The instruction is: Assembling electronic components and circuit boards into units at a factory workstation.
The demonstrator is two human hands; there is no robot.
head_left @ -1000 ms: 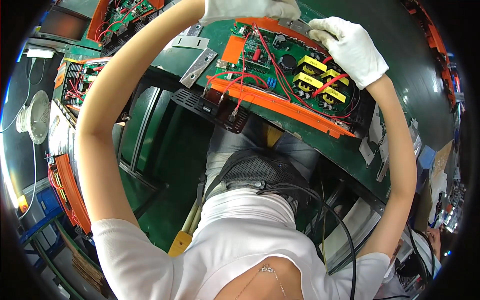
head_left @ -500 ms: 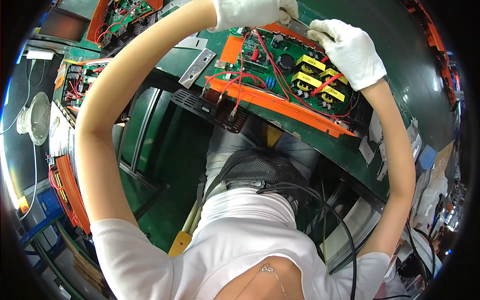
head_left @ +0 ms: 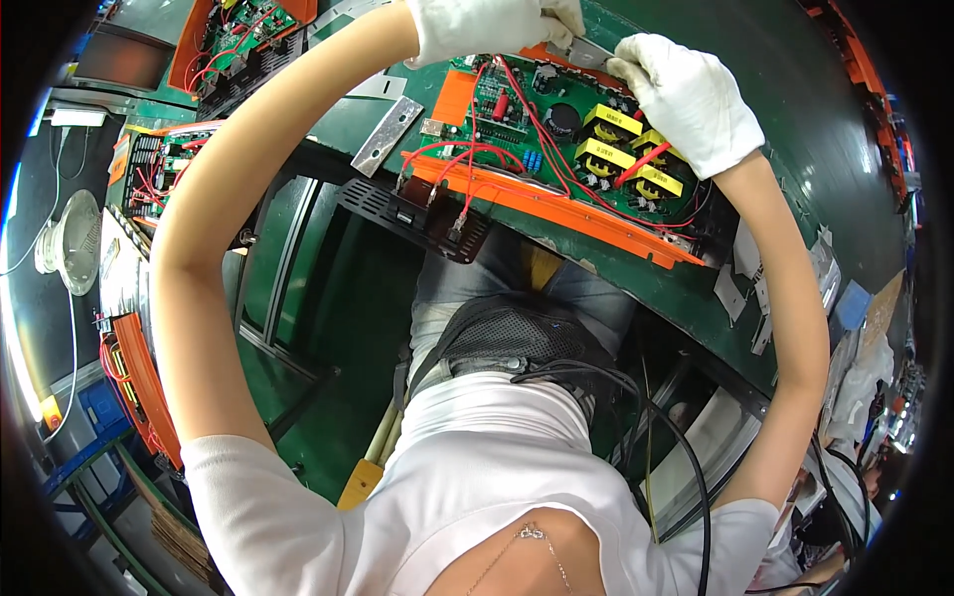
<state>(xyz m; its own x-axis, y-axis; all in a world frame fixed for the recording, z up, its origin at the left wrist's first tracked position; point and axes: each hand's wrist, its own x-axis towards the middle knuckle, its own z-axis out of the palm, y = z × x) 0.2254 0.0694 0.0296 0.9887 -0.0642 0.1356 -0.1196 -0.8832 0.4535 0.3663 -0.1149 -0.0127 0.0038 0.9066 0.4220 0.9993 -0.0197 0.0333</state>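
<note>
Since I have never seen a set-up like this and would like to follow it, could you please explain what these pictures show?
No machine is at work here: a person uses their own hands. One wide camera worn on the head looks down, which is why straight edges bend. The left hand and right hand wear white gloves. Their fingers are at a metal strip on the far side of a green circuit board; how firmly they hold it, I cannot tell. The board carries red wires and parts with yellow tops, with an orange rail along its near side. On the green table, left of the board, lies a flat metal bar.
</note>
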